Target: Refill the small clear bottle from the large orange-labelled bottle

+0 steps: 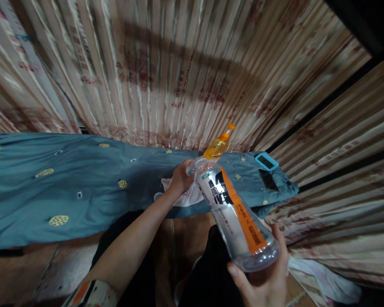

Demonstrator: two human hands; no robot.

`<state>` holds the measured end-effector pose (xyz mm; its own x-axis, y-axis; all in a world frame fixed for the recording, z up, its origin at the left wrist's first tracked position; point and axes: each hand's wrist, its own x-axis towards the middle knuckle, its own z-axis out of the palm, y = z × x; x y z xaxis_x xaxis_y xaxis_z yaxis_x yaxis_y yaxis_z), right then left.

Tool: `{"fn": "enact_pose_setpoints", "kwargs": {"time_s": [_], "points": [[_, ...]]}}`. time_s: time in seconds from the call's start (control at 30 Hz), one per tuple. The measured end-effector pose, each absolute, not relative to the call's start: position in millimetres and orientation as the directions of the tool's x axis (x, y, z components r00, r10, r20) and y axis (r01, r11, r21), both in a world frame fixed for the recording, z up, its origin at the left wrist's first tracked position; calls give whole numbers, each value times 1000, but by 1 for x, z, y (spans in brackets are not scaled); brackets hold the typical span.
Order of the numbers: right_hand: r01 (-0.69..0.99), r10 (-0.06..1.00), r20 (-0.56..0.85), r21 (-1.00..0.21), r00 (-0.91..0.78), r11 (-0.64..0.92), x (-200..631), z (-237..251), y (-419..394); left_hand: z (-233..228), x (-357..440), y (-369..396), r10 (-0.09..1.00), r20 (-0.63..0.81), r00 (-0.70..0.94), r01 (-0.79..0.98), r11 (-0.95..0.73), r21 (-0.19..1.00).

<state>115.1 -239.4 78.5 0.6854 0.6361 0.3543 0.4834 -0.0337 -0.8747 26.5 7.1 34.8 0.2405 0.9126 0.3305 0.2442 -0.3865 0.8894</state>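
A clear plastic bottle (224,213) with a white and orange label slants across the middle, its neck up-left and its base down-right. Around the base are the spread thumb and fingers of my right hand (262,283), supporting it from below. My left hand (182,178) is closed at the neck end, by the clear cap or mouth; its fingertips are partly hidden there. Just behind the neck stands a bottle of yellow-orange liquid (216,147) with an orange top. Under my left hand lies a white cloth (192,197).
A blue-green patterned cloth (92,187) covers the long surface before me. At its right end are a blue-framed digital device (266,161) and a dark phone-like slab (269,180). Pleated curtains (166,76) hang behind and at the right. White fabric (326,279) lies low at right.
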Motion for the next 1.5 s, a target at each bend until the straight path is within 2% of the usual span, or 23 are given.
{"fn": "enact_pose_setpoints", "kwargs": {"time_s": [0.13, 0.3, 0.57, 0.8, 1.03, 1.23, 1.37, 1.5], "points": [[446, 637, 318, -894, 702, -46, 115, 77, -239, 38, 28, 6, 922, 308, 235, 245, -363, 899], [553, 629, 386, -829, 675, -85, 116, 77, -239, 41, 29, 4, 930, 300, 213, 244, -348, 905], [577, 593, 416, -810, 689, -104, 113, 79, -237, 42, 29, 3, 926, 305, 223, 239, -355, 904], [649, 633, 479, -760, 608, -48, 130, 65, -242, 40, 27, 2, 919, 315, 236, 253, -371, 894], [536, 605, 399, -842, 689, -55, 119, 72, -238, 38, 28, 4, 909, 330, 252, 241, -390, 889], [543, 606, 391, -836, 693, -81, 116, 77, -240, 35, 29, 3, 909, 344, 234, 247, -398, 884], [620, 623, 466, -783, 628, -40, 120, 76, -239, 35, 29, 4, 916, 328, 232, 263, -384, 885], [580, 610, 441, -814, 659, -39, 118, 79, -236, 35, 29, 5, 921, 314, 229, 265, -369, 891]]}}
